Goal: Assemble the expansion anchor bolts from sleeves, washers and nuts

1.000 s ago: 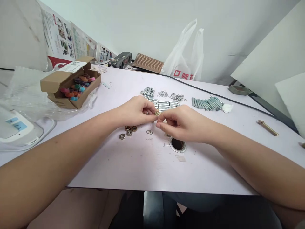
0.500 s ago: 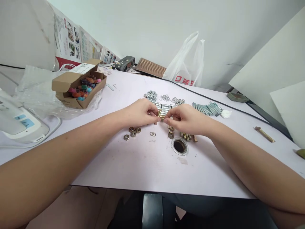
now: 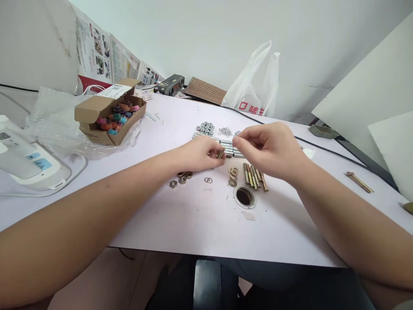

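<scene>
My left hand [image 3: 204, 153] grips a brass-coloured bolt [image 3: 221, 151], its end showing between thumb and fingers. To the right and a little higher, my right hand [image 3: 271, 146] hovers with thumb and forefinger pinched together; whatever may be between them is too small to make out. Below it lie several brass-coloured bolts [image 3: 254, 176] and a few brass-coloured washers [image 3: 233, 173]. Near my left wrist are hex nuts [image 3: 182, 179] and two thin rings [image 3: 208, 180]. Behind the hands, silver rods [image 3: 229, 146], silver nuts [image 3: 206, 128] and small spring washers [image 3: 225, 131] are grouped.
An open cardboard box [image 3: 111, 114] of colourful pieces stands at left, near a white device [image 3: 32, 165]. A round hole [image 3: 244, 196] pierces the table in front. A black cable [image 3: 322, 146] crosses behind; a white plastic bag [image 3: 253, 88] stands at the back. One bolt [image 3: 359, 181] lies right.
My right hand has parted from the bolt, moving up and right, uncovering the brass-coloured bolts and washers. My left hand keeps the bolt. The view has shifted slightly.
</scene>
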Demonstrator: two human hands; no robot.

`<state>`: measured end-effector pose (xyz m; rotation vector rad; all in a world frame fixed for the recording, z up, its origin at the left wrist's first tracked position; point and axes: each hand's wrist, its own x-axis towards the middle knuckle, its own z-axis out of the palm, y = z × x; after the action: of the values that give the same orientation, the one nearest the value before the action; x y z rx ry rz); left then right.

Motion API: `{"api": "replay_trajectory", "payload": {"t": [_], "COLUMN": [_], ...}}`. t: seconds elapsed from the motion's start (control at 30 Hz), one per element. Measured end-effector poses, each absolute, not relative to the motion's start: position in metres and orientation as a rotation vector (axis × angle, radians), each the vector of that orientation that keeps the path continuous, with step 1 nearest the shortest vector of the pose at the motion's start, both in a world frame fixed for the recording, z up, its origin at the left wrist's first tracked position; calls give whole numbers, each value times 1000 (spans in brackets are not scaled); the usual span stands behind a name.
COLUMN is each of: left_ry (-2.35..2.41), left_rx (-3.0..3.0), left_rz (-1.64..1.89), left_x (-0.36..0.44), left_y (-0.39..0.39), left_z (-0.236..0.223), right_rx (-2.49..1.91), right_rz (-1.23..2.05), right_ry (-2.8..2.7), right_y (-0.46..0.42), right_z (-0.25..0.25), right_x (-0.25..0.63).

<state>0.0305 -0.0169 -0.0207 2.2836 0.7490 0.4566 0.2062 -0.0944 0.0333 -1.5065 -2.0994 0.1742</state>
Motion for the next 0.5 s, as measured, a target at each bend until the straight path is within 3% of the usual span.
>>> {"api": "replay_trajectory", "payload": {"t": [0.2, 0.5], "left_ry": [883, 992], "left_rx": [2276, 2386], "left_rz": [439, 721], "left_x": [23, 4], "left_y": [-14, -4], "left_z": [-12, 5], "right_rx": [-1607, -1720], "right_rz": [451, 419], "right_ry": [-2145, -2418], "right_y": [-82, -61], "right_z": [26, -9], "right_x": [211, 203]}}
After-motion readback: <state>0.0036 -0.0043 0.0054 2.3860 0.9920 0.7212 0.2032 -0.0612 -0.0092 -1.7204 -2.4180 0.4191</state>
